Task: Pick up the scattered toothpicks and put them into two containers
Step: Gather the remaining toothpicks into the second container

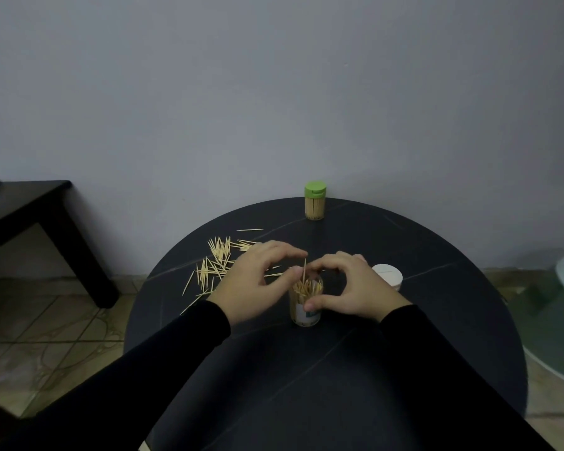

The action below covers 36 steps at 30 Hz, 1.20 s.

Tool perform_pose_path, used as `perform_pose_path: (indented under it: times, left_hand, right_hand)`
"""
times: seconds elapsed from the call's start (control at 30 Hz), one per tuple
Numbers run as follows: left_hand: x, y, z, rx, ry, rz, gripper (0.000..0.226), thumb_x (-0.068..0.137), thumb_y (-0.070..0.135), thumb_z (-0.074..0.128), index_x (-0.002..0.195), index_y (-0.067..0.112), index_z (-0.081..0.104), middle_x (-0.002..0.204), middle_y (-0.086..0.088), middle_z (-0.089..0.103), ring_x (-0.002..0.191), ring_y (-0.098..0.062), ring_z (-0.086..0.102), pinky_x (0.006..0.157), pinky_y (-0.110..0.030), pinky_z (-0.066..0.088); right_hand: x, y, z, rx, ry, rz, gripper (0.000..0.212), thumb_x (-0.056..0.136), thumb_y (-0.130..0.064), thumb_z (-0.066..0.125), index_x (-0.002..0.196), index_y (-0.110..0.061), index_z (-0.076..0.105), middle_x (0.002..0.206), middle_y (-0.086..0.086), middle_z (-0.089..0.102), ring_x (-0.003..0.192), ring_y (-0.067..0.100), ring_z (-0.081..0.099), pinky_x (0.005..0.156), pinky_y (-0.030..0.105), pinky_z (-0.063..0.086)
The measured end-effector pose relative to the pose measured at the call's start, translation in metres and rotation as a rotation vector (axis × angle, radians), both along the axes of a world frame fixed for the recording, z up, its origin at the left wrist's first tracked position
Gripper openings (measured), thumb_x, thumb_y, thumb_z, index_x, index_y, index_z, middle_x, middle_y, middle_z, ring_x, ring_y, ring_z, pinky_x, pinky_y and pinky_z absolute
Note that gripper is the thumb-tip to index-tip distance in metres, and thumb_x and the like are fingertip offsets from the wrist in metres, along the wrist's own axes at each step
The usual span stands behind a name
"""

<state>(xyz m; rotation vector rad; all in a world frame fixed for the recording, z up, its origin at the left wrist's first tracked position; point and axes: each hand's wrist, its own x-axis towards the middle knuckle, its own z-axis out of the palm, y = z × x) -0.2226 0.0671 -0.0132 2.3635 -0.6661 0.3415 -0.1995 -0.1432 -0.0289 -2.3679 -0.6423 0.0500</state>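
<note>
You are pinching single toothpick [304, 267] upright with left hand [258, 281], feeding it into open jar [306, 304]. Right hand [349, 289] curling round jar, steadying it. Toothpicks [217, 258] likely light, stiff, sharp; pinching mid-shaft advised. Loose pile lying left on table [404, 353]; green-lidded jar [315, 205] standing behind.

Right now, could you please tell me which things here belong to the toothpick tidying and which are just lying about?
Job: scattered wooden toothpicks; clear open container, held by right hand; left hand pinching one toothpick; green-lidded container; white round lid.
Lying about: dark side table.
</note>
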Motion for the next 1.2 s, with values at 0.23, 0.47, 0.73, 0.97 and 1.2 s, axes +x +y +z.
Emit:
perform_pose_path:
  times: [0.23, 0.47, 0.73, 0.97, 1.2]
  left_hand:
    - [-0.008, 0.014, -0.008, 0.308, -0.161, -0.125, 0.052, 0.090, 0.055, 0.047, 0.134, 0.030, 0.054, 0.139, 0.019, 0.049, 0.125, -0.004, 0.038, 0.102, -0.018, 0.030]
    - [-0.006, 0.014, -0.012, 0.225, -0.140, -0.074, 0.048, 0.091, 0.055, 0.045, 0.132, 0.034, 0.056, 0.140, 0.020, 0.047, 0.128, -0.005, 0.034, 0.105, -0.020, 0.029]
    - [-0.006, 0.006, -0.014, 0.176, -0.089, -0.121, 0.050, 0.090, 0.058, 0.043, 0.132, 0.033, 0.057, 0.143, 0.019, 0.045, 0.130, -0.005, 0.030, 0.107, -0.016, 0.023]
    - [0.013, 0.017, -0.010, 0.025, -0.084, 0.128, 0.033, 0.096, 0.042, 0.045, 0.120, 0.029, 0.065, 0.122, 0.016, 0.061, 0.115, -0.006, 0.044, 0.099, -0.027, 0.036]
    - [0.048, 0.046, -0.018, 0.339, 0.137, 0.619, 0.041, 0.095, 0.044, 0.045, 0.128, 0.023, 0.057, 0.128, -0.003, 0.055, 0.119, -0.024, 0.041, 0.098, -0.037, 0.041]
  right_hand:
    - [-0.002, 0.000, 0.003, 0.026, -0.024, -0.011, 0.046, 0.066, -0.055, 0.078, 0.105, -0.048, 0.055, 0.100, -0.031, 0.050, 0.096, -0.005, 0.038, 0.097, 0.032, 0.034]
    - [-0.001, 0.001, 0.000, 0.057, -0.019, -0.003, 0.048, 0.056, -0.071, 0.072, 0.098, -0.055, 0.057, 0.103, -0.026, 0.060, 0.108, 0.001, 0.048, 0.101, 0.043, 0.039]
    - [0.003, 0.002, -0.005, 0.067, -0.002, -0.003, 0.058, 0.053, -0.076, 0.067, 0.104, -0.051, 0.058, 0.105, -0.025, 0.061, 0.108, 0.003, 0.051, 0.098, 0.043, 0.043]
    - [0.011, -0.002, -0.004, 0.167, -0.064, -0.029, 0.045, 0.080, -0.073, 0.042, 0.109, -0.046, 0.061, 0.102, -0.023, 0.062, 0.104, 0.002, 0.055, 0.098, 0.047, 0.041]
    - [0.051, 0.032, 0.019, -0.215, -0.023, -0.083, 0.028, 0.094, -0.045, 0.054, 0.119, -0.034, 0.061, 0.109, -0.015, 0.060, 0.102, 0.004, 0.048, 0.108, 0.039, 0.027]
